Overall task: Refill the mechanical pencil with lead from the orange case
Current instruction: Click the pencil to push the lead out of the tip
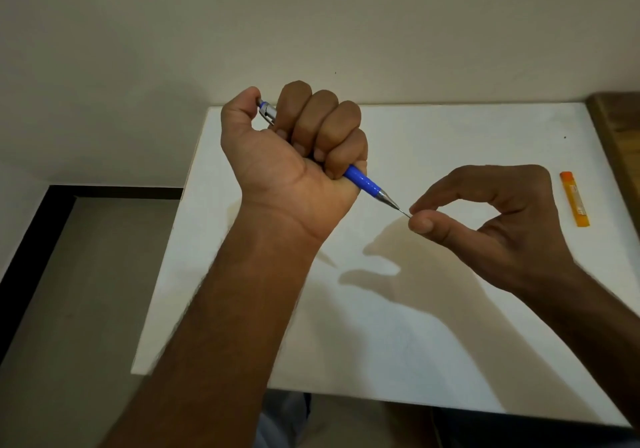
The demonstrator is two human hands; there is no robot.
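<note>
In the head view, our only one, we see the mechanical pencil (367, 184) held in the left hand (294, 149) at the centre of the frame. Its long axis runs on a slant from the clip end at upper left down to the metal tip at lower right. A thin lead (404, 213) stands out of that tip and carries on along the same line.

The right hand (491, 212) sits just to the right of the tip, at centre right of the frame. Its thumb and forefinger meet on the far end of the lead and pinch it; the other fingers arch loosely above. So the lead lies straight between the pinch and the tip, and we judge that the coming move turns on keeping it in line with the barrel, since a sideways push would likely snap it.

The left hand is a closed fist round the blue barrel, wrist turned toward us, with the thumb lying on the cap end at upper left. We judge it is placed to press the cap.

The orange case (575, 199) lies flat on the white table (450, 128) at the far right of the frame, well apart from both hands, long axis nearly upright in the picture.
</note>
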